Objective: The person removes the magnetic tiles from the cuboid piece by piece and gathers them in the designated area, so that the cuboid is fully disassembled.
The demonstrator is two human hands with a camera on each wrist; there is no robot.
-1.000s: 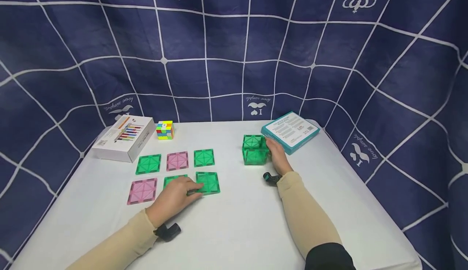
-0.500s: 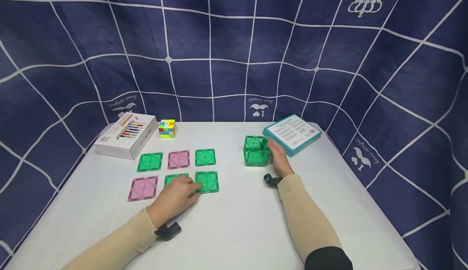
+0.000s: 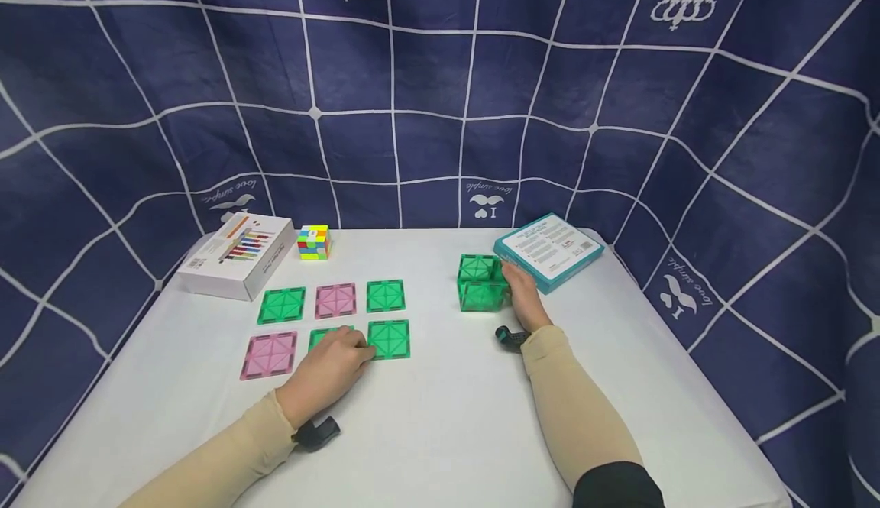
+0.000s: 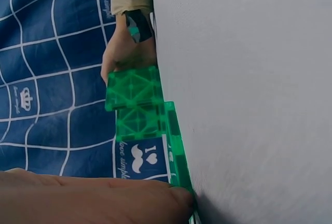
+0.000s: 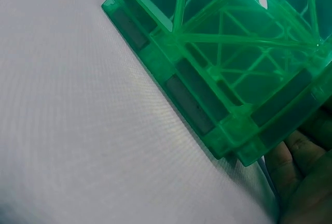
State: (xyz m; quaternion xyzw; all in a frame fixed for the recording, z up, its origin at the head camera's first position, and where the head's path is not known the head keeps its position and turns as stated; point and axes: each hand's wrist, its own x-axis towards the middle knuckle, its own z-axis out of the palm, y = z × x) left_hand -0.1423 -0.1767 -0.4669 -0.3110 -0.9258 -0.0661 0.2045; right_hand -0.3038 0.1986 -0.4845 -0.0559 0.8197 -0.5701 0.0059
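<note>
LH (image 3: 326, 374) is noted just R of a pink translucent square plastic tile (image 3: 270, 355), with a second green tile (image 3: 320, 336) partly covered beneath it. Fingers are seen bent down, with little gap between them; a fingertip is set at the near-L edge of the green translucent square plastic tile (image 3: 389, 339) at R end of near row. Whether that edge is pinched or only touched can't be determined. Tile lies directly R of LH fingertips, approx. flat on the white cloth; no long axis, being square. LH is clearly nearer; RH is well apart. Tile's face is crossed by raised ribs meeting at centre, w/ darker segments along the frame. Farther R and slightly back, a box-like green translucent plastic structure (image 3: 483, 296) is stood upright; its R side is touched by RH (image 3: 528, 299), fingers relaxed, not wrapped round it.
</note>
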